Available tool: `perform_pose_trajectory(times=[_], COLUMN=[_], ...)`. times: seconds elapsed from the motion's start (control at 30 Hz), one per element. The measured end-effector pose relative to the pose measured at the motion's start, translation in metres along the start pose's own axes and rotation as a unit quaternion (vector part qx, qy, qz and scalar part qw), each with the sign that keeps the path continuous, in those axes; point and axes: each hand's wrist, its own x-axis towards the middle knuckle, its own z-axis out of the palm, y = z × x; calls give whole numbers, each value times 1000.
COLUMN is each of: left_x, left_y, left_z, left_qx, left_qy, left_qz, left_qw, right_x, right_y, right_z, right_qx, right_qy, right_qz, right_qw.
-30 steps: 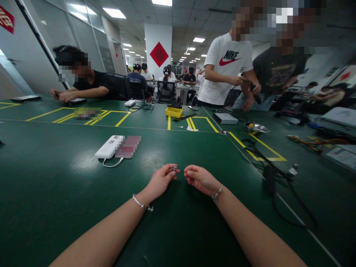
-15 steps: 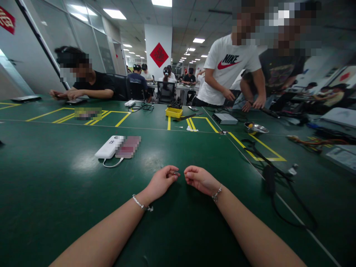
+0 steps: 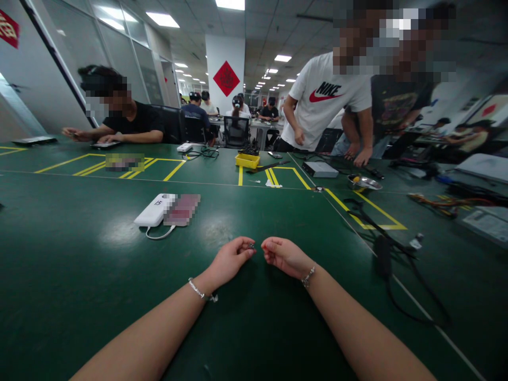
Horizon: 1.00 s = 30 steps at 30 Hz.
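Both my forearms rest on the green table [image 3: 79,254], hands meeting near its middle. My left hand [image 3: 229,259] is curled, thumb and fingertips pinching a tiny metal part [image 3: 251,245]. My right hand [image 3: 283,255] is curled too, its fingertips pressed together a little to the right of that part; whatever they hold is too small to name. Each wrist wears a thin silver bracelet.
A white power bank [image 3: 153,210] with a cable lies ahead on the left. Black cables [image 3: 387,248] trail at the right. Farther off sit a yellow tray [image 3: 247,160], a grey box [image 3: 319,169] and a metal dish [image 3: 364,182]. Two people lean over the table's far right; another person sits far left.
My hands have sunk slightly toward the table, the pinch unchanged. The standing person in white has lowered both arms and now leans one hand on the table.
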Motion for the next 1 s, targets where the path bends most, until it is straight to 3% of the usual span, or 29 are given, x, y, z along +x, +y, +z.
perform_pose_trajectory(times=[0.53, 0.83, 1.0], left_x=[1, 1, 1], left_y=[-1, -3, -2], left_z=[1, 3, 0], left_qx=[32, 25, 95], left_qy=[9, 49, 93], left_qz=[14, 29, 42], left_qw=[999, 998, 990], right_x=[-2, -1, 0], right_y=[-1, 1, 1], right_z=[0, -2, -2], right_qx=[10, 21, 32], right_qy=[5, 2, -9], right_qz=[4, -6, -13], right_qw=[1000, 1000, 999])
